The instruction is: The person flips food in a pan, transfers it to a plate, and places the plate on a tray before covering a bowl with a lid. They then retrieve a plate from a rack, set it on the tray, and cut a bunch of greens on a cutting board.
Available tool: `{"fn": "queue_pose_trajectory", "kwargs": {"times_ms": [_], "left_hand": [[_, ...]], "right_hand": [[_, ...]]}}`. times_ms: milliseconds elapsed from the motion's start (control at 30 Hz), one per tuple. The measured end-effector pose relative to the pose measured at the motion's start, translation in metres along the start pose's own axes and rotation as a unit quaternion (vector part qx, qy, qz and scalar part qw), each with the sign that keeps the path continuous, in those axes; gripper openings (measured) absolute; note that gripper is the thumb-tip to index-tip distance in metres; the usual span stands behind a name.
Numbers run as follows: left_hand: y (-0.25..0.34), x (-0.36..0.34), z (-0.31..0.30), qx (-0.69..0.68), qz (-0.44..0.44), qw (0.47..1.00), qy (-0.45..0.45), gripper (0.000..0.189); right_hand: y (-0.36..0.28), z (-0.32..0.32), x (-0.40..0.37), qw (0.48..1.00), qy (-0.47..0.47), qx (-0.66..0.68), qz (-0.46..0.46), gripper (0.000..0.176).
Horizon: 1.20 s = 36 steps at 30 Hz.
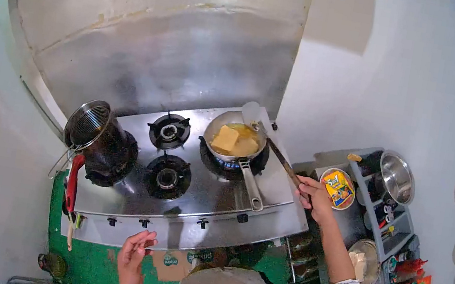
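Note:
My right hand [315, 198] grips the long dark handle of a spatula [280, 156] at the stove's right side. Its pale, wide blade reaches over the far rim of a frying pan [216, 147]. In the pan, a yellowish square slice of bread [225, 138] and a second browned piece [246, 147] lie in yellow fat. Blue flame shows beneath the pan, whose metal handle points toward me. My left hand [136, 249] is raised near the stove's front edge, fingers loosely bent and apart, holding nothing.
A dark pot [109, 153] with a wire strainer [89, 123] stands on the left burner. Two unlit burners sit mid-stove. To the right are a tub with a colourful label [338, 189], a grey rack [373, 215], a steel bowl [397, 178] and several packets.

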<state>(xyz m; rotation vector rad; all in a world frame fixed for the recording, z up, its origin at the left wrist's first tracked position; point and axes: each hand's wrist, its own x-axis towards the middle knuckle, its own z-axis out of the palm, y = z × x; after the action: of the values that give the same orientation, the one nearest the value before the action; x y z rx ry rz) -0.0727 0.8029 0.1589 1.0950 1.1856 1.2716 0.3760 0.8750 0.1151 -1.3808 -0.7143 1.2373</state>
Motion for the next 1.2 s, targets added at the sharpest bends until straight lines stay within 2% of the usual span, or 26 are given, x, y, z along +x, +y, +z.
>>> {"fn": "queue_pose_trajectory", "kwargs": {"times_ms": [67, 167, 200, 267, 300, 367, 433, 467, 500, 567, 600, 667, 733, 767, 800, 833, 900, 967, 1000, 1067, 1100, 1167, 1200], "left_hand": [[0.002, -0.002, 0.005, 0.044, 0.007, 0.999, 0.021, 0.052], [-0.007, -0.004, 0.005, 0.048, 0.030, 0.998, 0.007, 0.052], [-0.006, -0.005, 0.010, 0.052, 0.028, 0.998, -0.002, 0.052], [-0.004, -0.008, 0.020, 0.084, 0.003, 0.996, 0.041, 0.055], [-0.007, -0.008, 0.022, 0.087, 0.003, 0.996, 0.035, 0.055], [-0.013, -0.006, 0.026, 0.089, -0.010, 0.995, 0.033, 0.056], [0.005, -0.014, 0.036, 0.088, -0.039, 0.995, 0.001, 0.057], [0.011, -0.017, 0.042, 0.083, -0.067, 0.994, -0.025, 0.058], [0.012, -0.017, 0.046, 0.088, -0.067, 0.993, -0.030, 0.058], [0.010, -0.019, 0.051, 0.100, -0.059, 0.993, -0.037, 0.056], [0.001, -0.015, 0.048, 0.105, -0.059, 0.992, -0.041, 0.056], [-0.025, -0.003, 0.040, 0.086, -0.028, 0.996, -0.017, 0.058], [0.004, -0.017, 0.066, 0.103, -0.049, 0.993, -0.028, 0.058], [0.015, -0.022, 0.075, 0.118, -0.070, 0.990, -0.034, 0.057], [0.012, -0.020, 0.075, 0.121, -0.073, 0.989, -0.048, 0.057], [0.007, -0.019, 0.071, 0.125, -0.069, 0.988, -0.063, 0.056], [0.006, -0.016, 0.072, 0.134, -0.073, 0.983, -0.101, 0.054], [0.010, -0.012, 0.078, 0.133, -0.094, 0.977, -0.138, 0.053], [0.008, -0.009, 0.079, 0.135, -0.099, 0.972, -0.166, 0.053], [0.004, -0.005, 0.077, 0.155, -0.108, 0.958, -0.218, 0.054], [0.001, -0.003, 0.075, 0.155, -0.108, 0.952, -0.242, 0.054], [-0.011, 0.002, 0.073, 0.115, -0.116, 0.920, -0.355, 0.063], [-0.037, 0.009, 0.078, 0.071, -0.078, 0.937, -0.334, 0.051]], "right_hand": [[0.000, -0.017, 0.001, 1.000, 0.014, 0.024, -0.008, 0.035], [0.026, -0.050, 0.014, 0.997, 0.066, 0.036, -0.030, 0.038], [0.039, -0.058, 0.019, 0.993, 0.111, 0.000, -0.025, 0.037], [0.078, -0.078, 0.040, 0.983, 0.176, -0.042, -0.026, 0.037], [0.114, -0.095, 0.059, 0.968, 0.191, -0.151, -0.058, 0.035], [0.177, -0.108, 0.084, 0.917, 0.227, -0.273, -0.179, 0.035], [0.216, -0.109, 0.094, 0.917, 0.239, -0.300, -0.112, 0.035], [0.244, -0.115, 0.105, 0.853, 0.226, -0.444, -0.152, 0.034], [0.239, -0.107, 0.098, 0.855, 0.230, -0.441, -0.148, 0.034], [0.234, -0.087, 0.086, 0.904, 0.256, -0.316, -0.134, 0.031], [0.252, -0.090, 0.095, 0.887, 0.277, -0.329, -0.166, 0.027], [0.269, -0.087, 0.094, 0.873, 0.292, -0.363, -0.146, 0.028], [0.271, -0.081, 0.090, 0.854, 0.312, -0.397, -0.122, 0.029], [0.271, -0.083, 0.088, 0.849, 0.283, -0.429, -0.123, 0.030], [0.271, -0.085, 0.084, 0.842, 0.255, -0.461, -0.121, 0.031], [0.273, -0.084, 0.080, 0.840, 0.267, -0.459, -0.111, 0.031], [0.273, -0.074, 0.070, 0.792, 0.329, -0.485, -0.172, 0.034], [0.274, -0.065, 0.054, 0.765, 0.409, -0.440, -0.233, 0.034], [0.276, -0.062, 0.039, 0.756, 0.431, -0.443, -0.216, 0.034], [0.280, -0.054, -0.003, 0.747, 0.443, -0.418, -0.266, 0.031], [0.274, -0.050, -0.035, 0.737, 0.463, -0.421, -0.255, 0.031], [0.260, -0.032, -0.104, 0.814, 0.387, -0.390, -0.190, 0.025], [0.274, -0.027, -0.131, 0.804, 0.411, -0.390, -0.181, 0.025]]}}
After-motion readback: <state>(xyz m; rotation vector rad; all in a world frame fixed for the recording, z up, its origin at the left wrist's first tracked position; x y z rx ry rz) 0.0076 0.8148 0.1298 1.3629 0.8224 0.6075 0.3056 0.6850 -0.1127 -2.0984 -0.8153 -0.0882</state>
